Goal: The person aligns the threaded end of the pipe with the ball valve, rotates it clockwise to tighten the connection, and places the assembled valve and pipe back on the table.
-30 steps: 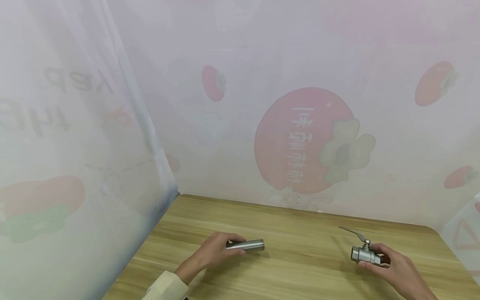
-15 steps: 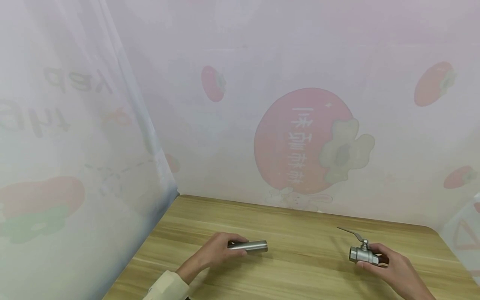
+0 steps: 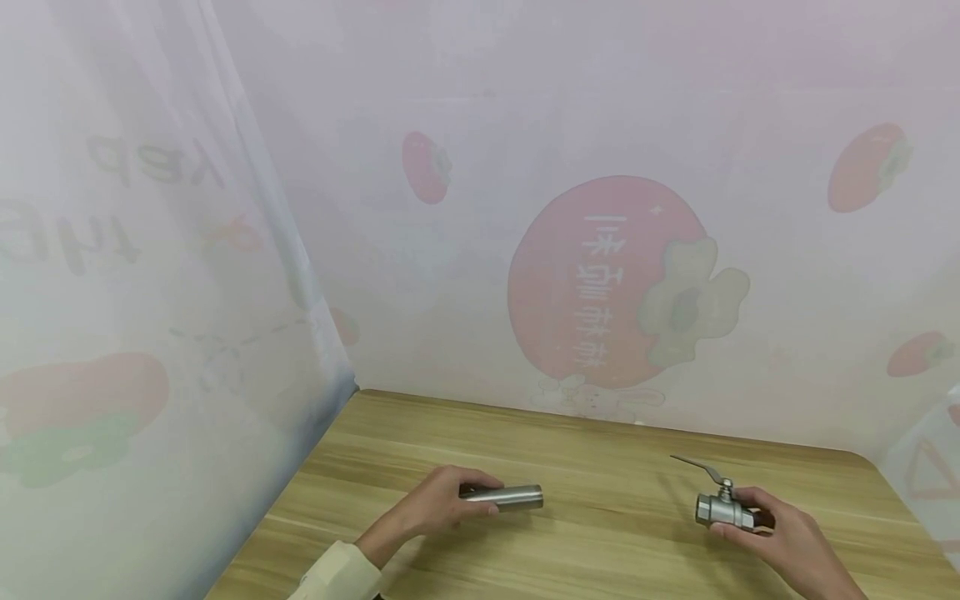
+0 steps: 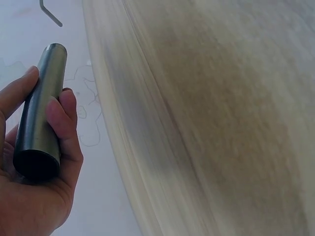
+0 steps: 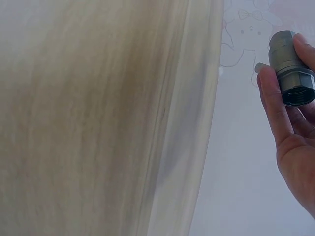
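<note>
My left hand (image 3: 442,504) grips a short, smooth metal pipe (image 3: 519,497) between thumb and fingers above the left half of the table. The pipe's free end points right in the head view. In the left wrist view the pipe (image 4: 43,105) shows its full length, its near end dark. On the right, my right hand (image 3: 798,537) holds a steel ball valve (image 3: 723,510) by its right end. The valve's lever handle (image 3: 701,468) rises to the upper left. Seen from the right wrist, the valve body (image 5: 290,64) shows a threaded hexagonal opening toward the camera.
A wood-grain table (image 3: 600,454) lies under both hands. A pale curtain (image 3: 450,275) printed with red fruit stands along its back edge, and another curtain (image 3: 150,292) closes off the left side. A thin bent grey bar (image 4: 50,14) shows at the left wrist view's top.
The left hand has moved slightly to the right with the pipe. The right hand has shifted slightly to the left with the valve, so the two things are closer together.
</note>
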Action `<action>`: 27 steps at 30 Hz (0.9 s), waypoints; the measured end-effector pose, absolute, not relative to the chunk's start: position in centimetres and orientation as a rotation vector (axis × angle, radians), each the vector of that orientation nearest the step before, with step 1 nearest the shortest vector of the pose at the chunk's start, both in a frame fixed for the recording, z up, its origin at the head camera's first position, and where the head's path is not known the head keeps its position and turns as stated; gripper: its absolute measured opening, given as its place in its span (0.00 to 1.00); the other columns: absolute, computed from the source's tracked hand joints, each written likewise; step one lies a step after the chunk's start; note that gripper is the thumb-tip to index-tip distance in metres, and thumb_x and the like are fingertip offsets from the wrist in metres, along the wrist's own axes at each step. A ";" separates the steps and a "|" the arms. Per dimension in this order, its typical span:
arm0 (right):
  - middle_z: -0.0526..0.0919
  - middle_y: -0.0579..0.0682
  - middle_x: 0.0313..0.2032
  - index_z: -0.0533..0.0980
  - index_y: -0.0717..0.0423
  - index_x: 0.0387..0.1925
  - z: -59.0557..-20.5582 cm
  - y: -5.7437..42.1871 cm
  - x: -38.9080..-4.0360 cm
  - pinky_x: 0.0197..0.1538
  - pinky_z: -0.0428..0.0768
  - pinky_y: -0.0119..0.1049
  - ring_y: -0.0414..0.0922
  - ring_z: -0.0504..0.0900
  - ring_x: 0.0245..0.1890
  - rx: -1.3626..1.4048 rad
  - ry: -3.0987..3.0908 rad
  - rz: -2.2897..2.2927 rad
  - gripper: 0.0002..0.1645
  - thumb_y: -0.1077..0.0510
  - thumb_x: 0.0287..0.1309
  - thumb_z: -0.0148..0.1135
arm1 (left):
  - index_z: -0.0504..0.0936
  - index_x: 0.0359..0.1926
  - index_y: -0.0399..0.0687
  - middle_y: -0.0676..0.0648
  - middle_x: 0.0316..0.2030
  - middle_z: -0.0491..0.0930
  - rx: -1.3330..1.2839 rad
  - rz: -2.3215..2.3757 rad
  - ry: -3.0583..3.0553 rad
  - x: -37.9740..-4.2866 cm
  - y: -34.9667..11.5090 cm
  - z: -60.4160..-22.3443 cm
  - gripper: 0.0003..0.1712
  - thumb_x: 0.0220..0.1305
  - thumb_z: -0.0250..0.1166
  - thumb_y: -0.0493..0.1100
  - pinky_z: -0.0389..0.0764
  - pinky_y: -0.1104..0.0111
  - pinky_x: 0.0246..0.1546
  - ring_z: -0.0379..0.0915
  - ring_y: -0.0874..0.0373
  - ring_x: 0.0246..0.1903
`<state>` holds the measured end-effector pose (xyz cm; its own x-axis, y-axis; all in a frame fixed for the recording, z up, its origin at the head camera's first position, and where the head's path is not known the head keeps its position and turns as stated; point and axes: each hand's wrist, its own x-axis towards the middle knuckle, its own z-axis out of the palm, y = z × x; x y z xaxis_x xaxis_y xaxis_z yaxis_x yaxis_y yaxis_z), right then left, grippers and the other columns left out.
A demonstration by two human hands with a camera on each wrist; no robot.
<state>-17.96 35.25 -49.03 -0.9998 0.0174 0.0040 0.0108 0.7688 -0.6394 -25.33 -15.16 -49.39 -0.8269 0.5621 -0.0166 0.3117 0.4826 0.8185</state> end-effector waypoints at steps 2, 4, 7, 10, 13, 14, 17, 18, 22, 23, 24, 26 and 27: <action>0.88 0.60 0.55 0.75 0.67 0.69 -49.0 35.2 -17.9 0.40 0.85 0.31 0.40 0.87 0.46 -0.024 -2.945 1.072 0.43 0.41 0.66 0.78 | 0.89 0.63 0.54 0.45 0.55 0.88 0.744 1.264 2.441 -25.3 -15.1 -49.4 0.21 0.72 0.75 0.50 0.84 0.67 0.29 0.80 0.57 0.42; 0.88 0.60 0.55 0.75 0.67 0.69 -49.0 35.1 -17.9 0.40 0.85 0.31 0.40 0.87 0.46 -0.028 -2.945 1.079 0.43 0.42 0.66 0.78 | 0.89 0.63 0.54 0.45 0.55 0.88 0.749 1.263 2.432 -25.3 -15.0 -49.4 0.21 0.72 0.75 0.50 0.85 0.65 0.30 0.81 0.57 0.42; 0.88 0.60 0.55 0.75 0.67 0.69 -49.1 35.1 -17.9 0.40 0.85 0.31 0.39 0.87 0.45 -0.030 -2.945 1.085 0.44 0.42 0.66 0.78 | 0.89 0.63 0.55 0.44 0.56 0.88 0.753 1.265 2.423 -25.2 -15.0 -49.3 0.21 0.73 0.75 0.49 0.86 0.63 0.31 0.81 0.56 0.43; 0.88 0.60 0.55 0.75 0.67 0.69 -49.1 35.1 -17.9 0.39 0.85 0.31 0.39 0.86 0.45 -0.029 -2.946 1.086 0.44 0.42 0.66 0.78 | 0.89 0.63 0.56 0.45 0.55 0.88 0.751 1.274 2.413 -25.3 -14.8 -49.2 0.20 0.73 0.75 0.49 0.85 0.65 0.31 0.81 0.57 0.43; 0.88 0.59 0.54 0.75 0.67 0.69 -49.0 35.1 -17.9 0.39 0.85 0.31 0.38 0.86 0.45 -0.030 -2.946 1.090 0.43 0.42 0.66 0.78 | 0.89 0.63 0.57 0.47 0.55 0.88 0.746 1.286 2.402 -25.3 -14.6 -49.3 0.20 0.72 0.75 0.49 0.84 0.68 0.29 0.80 0.57 0.43; 0.88 0.59 0.55 0.75 0.67 0.69 -49.0 35.1 -17.9 0.40 0.85 0.31 0.38 0.86 0.45 -0.031 -2.948 1.094 0.43 0.42 0.66 0.78 | 0.89 0.63 0.57 0.47 0.55 0.88 0.745 1.290 2.397 -25.4 -14.6 -49.3 0.21 0.72 0.75 0.49 0.83 0.68 0.29 0.80 0.58 0.43; 0.88 0.59 0.55 0.75 0.67 0.69 -49.0 35.0 -17.9 0.40 0.85 0.31 0.38 0.86 0.45 -0.040 -2.952 1.107 0.43 0.42 0.67 0.78 | 0.88 0.65 0.56 0.47 0.56 0.88 0.755 1.297 2.384 -25.5 -14.5 -49.3 0.22 0.73 0.75 0.49 0.82 0.69 0.28 0.80 0.59 0.42; 0.88 0.59 0.55 0.75 0.67 0.69 -49.0 35.0 -17.9 0.40 0.85 0.31 0.39 0.86 0.45 -0.043 -2.954 1.110 0.44 0.41 0.67 0.77 | 0.88 0.65 0.55 0.47 0.56 0.88 0.759 1.299 2.379 -25.5 -14.5 -49.3 0.22 0.73 0.75 0.49 0.82 0.69 0.28 0.80 0.59 0.42; 0.88 0.59 0.56 0.74 0.68 0.70 -49.0 34.8 -18.0 0.40 0.85 0.31 0.43 0.86 0.48 -0.051 -2.957 1.123 0.44 0.41 0.67 0.77 | 0.87 0.67 0.53 0.48 0.56 0.88 0.766 1.308 2.365 -25.5 -14.4 -49.2 0.23 0.73 0.75 0.48 0.81 0.70 0.29 0.80 0.59 0.42; 0.88 0.59 0.56 0.74 0.68 0.70 -49.0 34.8 -18.0 0.40 0.85 0.31 0.44 0.87 0.48 -0.050 -2.957 1.125 0.44 0.41 0.67 0.77 | 0.87 0.67 0.53 0.48 0.57 0.88 0.766 1.311 2.360 -25.5 -14.4 -49.1 0.23 0.73 0.75 0.48 0.82 0.70 0.29 0.80 0.60 0.42; 0.88 0.59 0.55 0.74 0.68 0.70 -49.0 34.8 -18.0 0.40 0.85 0.31 0.45 0.87 0.49 -0.049 -2.957 1.124 0.44 0.41 0.67 0.77 | 0.87 0.67 0.54 0.48 0.57 0.88 0.767 1.315 2.356 -25.5 -14.3 -49.1 0.23 0.73 0.75 0.48 0.82 0.70 0.29 0.80 0.60 0.42; 0.88 0.59 0.55 0.75 0.68 0.69 -49.0 34.7 -18.0 0.40 0.85 0.31 0.47 0.87 0.50 -0.050 -2.956 1.121 0.44 0.41 0.67 0.77 | 0.87 0.66 0.56 0.49 0.57 0.88 0.765 1.323 2.346 -25.5 -14.2 -49.1 0.23 0.73 0.75 0.48 0.82 0.69 0.30 0.80 0.60 0.42; 0.88 0.59 0.55 0.75 0.68 0.69 -49.0 34.7 -18.0 0.40 0.85 0.31 0.48 0.87 0.50 -0.050 -2.956 1.118 0.44 0.41 0.67 0.77 | 0.87 0.66 0.57 0.49 0.57 0.88 0.766 1.326 2.342 -25.5 -14.2 -49.0 0.23 0.73 0.75 0.48 0.83 0.69 0.30 0.81 0.60 0.42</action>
